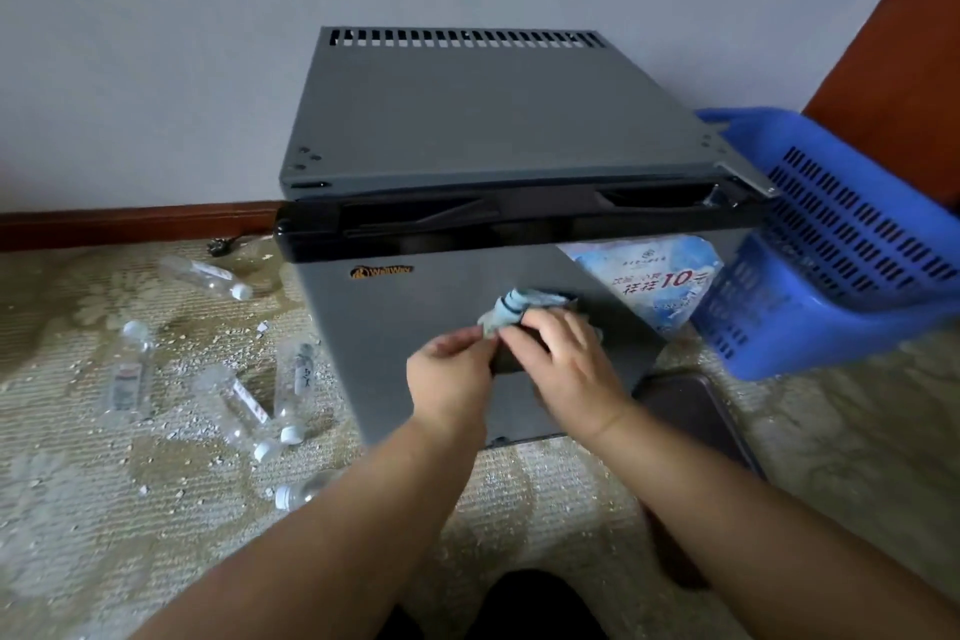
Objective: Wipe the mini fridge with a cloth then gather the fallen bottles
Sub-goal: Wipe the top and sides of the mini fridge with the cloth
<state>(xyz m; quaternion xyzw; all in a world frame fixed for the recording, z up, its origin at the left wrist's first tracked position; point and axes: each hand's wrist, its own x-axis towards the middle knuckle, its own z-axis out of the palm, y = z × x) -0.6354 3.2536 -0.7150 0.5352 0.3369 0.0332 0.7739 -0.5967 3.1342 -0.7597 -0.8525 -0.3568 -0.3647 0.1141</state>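
At centre frame, in front of the grey mini fridge (493, 120) door: a bunched cloth (511, 309) held two-handed.
Left hand (452, 374) pinching the cloth's lower left edge; right hand (566, 369) curled round its dark part, the two hands just beside each other. At left and lower left, five clear plastic bottles (236, 403) lying on the patterned carpet (78, 483) among scattered crumbs. At right, a tilted blue basket (831, 244) beside the fridge's top corner.

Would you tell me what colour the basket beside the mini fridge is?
The basket is blue; head view.
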